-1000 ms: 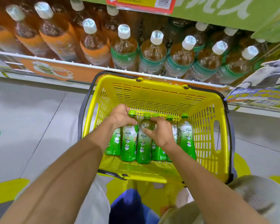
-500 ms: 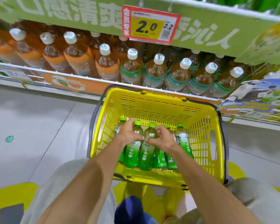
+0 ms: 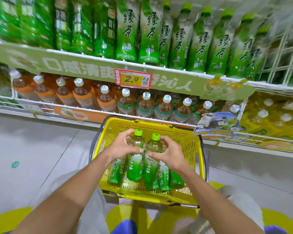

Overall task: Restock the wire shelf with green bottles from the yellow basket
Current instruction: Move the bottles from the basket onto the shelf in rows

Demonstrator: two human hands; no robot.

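The yellow basket (image 3: 191,146) stands on the floor in front of me. Two green bottles are raised side by side above it. My left hand (image 3: 121,147) grips the left green bottle (image 3: 135,164) at its shoulder. My right hand (image 3: 169,153) grips the right green bottle (image 3: 150,168) the same way. Several more green bottles (image 3: 116,171) stay upright in the basket beneath, partly hidden by my hands. The wire shelf (image 3: 172,68) above holds a row of tall green bottles (image 3: 179,36).
A lower shelf carries brown tea bottles (image 3: 105,98) with white caps behind a white rail. A red and yellow price tag (image 3: 133,79) hangs from the upper shelf edge. Wire mesh (image 3: 284,53) closes the upper shelf's right end. Grey floor (image 3: 41,149) lies to the left.
Both hands have lifted two bottles up out of the row in the basket. My view has tilted upward, bringing the upper green-bottle shelf into sight.
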